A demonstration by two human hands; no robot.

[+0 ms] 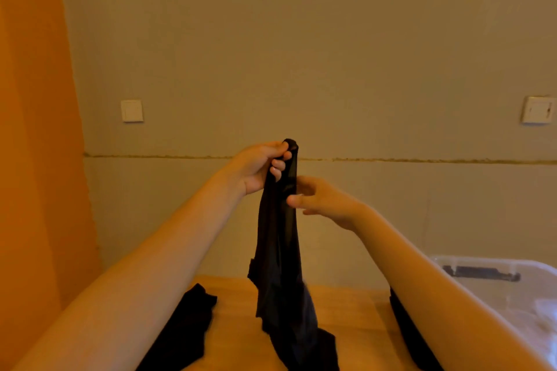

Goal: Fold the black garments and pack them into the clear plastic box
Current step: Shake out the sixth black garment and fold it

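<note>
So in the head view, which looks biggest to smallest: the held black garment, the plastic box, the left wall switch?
1. Held garment
2. Plastic box, cut off by the frame, so unsure against the garment
3. Left wall switch, clearly smallest

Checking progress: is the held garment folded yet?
Not folded: the black garment hangs loose from the left hand, its end on the table.

Tabletop [238,316]: we see pale wood, only its far part in view.
Left side: a black garment [180,331] lies crumpled on it.
Middle: the lower end of a hanging black garment [301,343] rests on the wood.
Right side: we see a clear plastic box [512,289], and just beside it another black cloth [407,334], partly hidden.
</note>
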